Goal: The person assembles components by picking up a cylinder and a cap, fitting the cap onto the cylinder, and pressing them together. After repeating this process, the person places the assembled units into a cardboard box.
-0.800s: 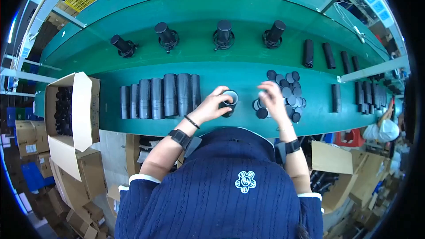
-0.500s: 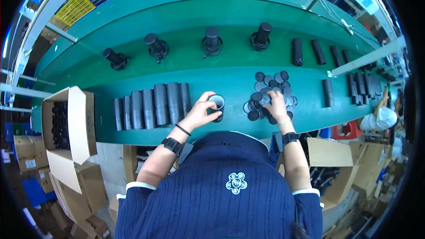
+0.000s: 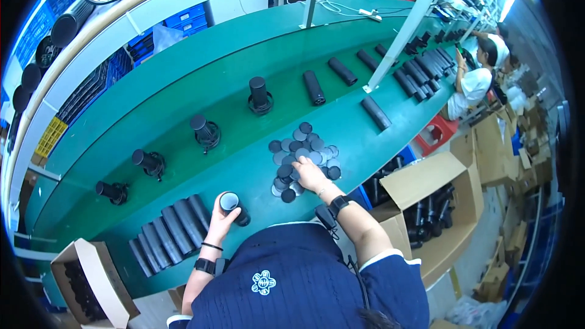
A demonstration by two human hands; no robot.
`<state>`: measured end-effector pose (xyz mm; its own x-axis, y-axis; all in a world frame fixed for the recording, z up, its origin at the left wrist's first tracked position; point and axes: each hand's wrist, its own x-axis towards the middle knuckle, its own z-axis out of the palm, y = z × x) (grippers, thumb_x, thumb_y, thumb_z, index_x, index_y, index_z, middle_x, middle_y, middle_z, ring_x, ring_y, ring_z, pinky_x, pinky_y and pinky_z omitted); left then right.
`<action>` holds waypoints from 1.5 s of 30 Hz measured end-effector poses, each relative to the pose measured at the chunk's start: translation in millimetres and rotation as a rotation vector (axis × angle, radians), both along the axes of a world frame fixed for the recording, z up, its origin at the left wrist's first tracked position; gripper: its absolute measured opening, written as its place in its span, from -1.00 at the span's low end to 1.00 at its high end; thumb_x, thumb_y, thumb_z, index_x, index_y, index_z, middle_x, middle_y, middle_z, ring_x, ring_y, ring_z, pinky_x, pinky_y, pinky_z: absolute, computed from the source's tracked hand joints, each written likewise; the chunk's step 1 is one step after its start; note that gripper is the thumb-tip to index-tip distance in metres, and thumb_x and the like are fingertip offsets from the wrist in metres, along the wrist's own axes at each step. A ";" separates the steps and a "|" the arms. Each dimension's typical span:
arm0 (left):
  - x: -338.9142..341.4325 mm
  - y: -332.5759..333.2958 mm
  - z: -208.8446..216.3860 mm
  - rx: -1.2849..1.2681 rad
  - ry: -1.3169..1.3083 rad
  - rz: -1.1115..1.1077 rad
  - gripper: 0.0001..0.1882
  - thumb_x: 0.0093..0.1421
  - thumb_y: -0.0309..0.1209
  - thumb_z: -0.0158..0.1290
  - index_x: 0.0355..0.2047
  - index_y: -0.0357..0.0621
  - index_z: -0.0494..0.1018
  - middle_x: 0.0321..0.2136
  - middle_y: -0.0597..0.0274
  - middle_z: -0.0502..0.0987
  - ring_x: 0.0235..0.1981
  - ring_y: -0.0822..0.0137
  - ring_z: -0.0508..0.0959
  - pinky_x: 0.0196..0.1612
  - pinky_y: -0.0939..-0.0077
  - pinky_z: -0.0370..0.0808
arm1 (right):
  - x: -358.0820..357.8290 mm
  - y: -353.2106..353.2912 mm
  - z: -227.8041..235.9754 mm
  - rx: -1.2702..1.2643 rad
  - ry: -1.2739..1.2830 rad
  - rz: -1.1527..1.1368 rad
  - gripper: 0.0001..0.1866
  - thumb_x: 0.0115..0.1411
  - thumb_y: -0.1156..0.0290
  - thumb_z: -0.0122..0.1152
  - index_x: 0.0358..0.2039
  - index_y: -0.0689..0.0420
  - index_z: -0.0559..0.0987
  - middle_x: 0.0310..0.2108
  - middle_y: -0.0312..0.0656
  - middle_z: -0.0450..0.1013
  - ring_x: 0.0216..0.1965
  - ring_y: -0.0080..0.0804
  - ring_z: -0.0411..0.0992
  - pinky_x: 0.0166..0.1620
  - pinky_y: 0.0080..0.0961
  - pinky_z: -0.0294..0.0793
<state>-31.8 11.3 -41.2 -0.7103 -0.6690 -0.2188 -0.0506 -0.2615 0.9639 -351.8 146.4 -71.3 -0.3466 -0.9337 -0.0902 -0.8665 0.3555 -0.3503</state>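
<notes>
My left hand [image 3: 220, 219] is wrapped round a black tube [image 3: 242, 218], which it holds tilted at the near edge of the green bench. The tube's open end shows a pale inside. Over a loose heap of thin round discs [image 3: 315, 145], the fingers of my right hand [image 3: 312, 176] are drawn together at the fingertips on one dark disc. Most discs are black, some greyish and shiny. Left of my left hand lies a row of black tubes [image 3: 172, 231], side by side.
Black cylinders on ring-shaped mounts [image 3: 261, 106] stand along the strip behind. Single tubes [image 3: 376, 114] lie to the right, before a metal post [image 3: 399, 42]. Cardboard boxes of black parts stand at left [image 3: 113, 280] and right [image 3: 469, 207]. A co-worker [image 3: 472, 85] sits far right.
The whole view has swung toward the right, showing more of the bench's right end and the co-worker. My left hand still holds the tube; my right hand stays at the discs.
</notes>
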 end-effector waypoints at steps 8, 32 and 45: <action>-13.9 -2.6 13.5 -0.038 0.000 0.024 -0.41 0.07 -0.51 0.25 0.09 -0.08 0.27 -0.11 0.32 0.42 -0.05 0.41 0.43 0.05 0.44 0.38 | -10.1 9.4 14.8 -0.106 -0.162 -0.057 -0.40 -0.16 0.66 0.24 0.02 0.23 0.44 -0.09 0.05 0.33 0.01 0.04 0.34 0.09 -0.26 0.39; -32.0 1.8 49.0 0.010 0.116 -0.326 -0.38 -0.06 -0.49 0.35 0.04 -0.06 0.40 -0.18 0.39 0.47 -0.11 0.49 0.44 0.00 0.54 0.40 | 64.1 -23.2 67.7 -0.254 -1.445 0.027 -0.30 -0.07 0.87 0.13 0.15 0.21 0.35 -0.02 -0.23 0.35 -0.07 -0.52 0.42 -0.10 -0.58 0.51; -20.2 -2.6 52.4 0.275 0.262 -0.324 -0.36 -0.11 -0.48 0.35 0.03 -0.12 0.40 -0.11 0.41 0.44 -0.07 0.50 0.41 0.03 0.56 0.36 | 89.0 -50.4 87.5 -0.237 -1.655 0.245 -0.33 0.05 0.65 0.29 0.20 0.19 0.31 0.15 -0.16 0.32 0.11 -0.45 0.33 0.19 -0.50 0.29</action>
